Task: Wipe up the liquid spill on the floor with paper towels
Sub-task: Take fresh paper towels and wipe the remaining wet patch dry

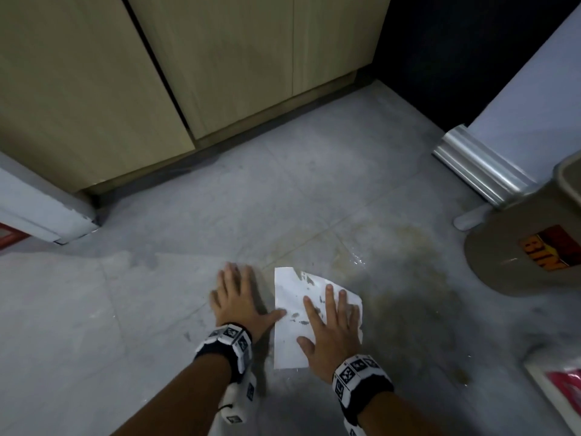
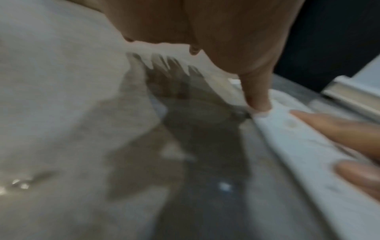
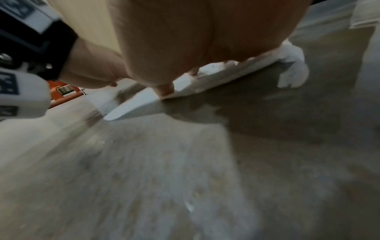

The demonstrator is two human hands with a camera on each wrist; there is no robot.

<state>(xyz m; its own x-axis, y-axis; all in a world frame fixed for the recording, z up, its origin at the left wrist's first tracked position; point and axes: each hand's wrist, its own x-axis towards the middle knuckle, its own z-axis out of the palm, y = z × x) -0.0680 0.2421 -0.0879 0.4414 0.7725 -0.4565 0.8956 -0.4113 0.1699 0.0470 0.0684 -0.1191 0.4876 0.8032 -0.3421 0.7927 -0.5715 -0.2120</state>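
Paper towel (image 1: 294, 309) lies flat on the grey floor (image 1: 157, 309), white with grey damp blotches soaked through its middle. The right hand (image 1: 330, 328) is spread flat on top of it, fingers straight and a little apart, palm down on the sheet's right half. In the right wrist view the fingertips (image 3: 165, 90) press the towel (image 3: 139, 104) against the floor. The left hand (image 1: 239, 300) lies flat on the bare floor just beside the towel's left edge, fingers straight and splayed; its thumb reaches over and touches that edge, which the left wrist view confirms. A yellowish wet patch (image 1: 377, 250) with glints of liquid spreads over the floor beyond the towel's far right corner, toward a tan bin (image 1: 518, 247). Wooden cabinet doors (image 1: 220, 73) stand along the floor's far edge.
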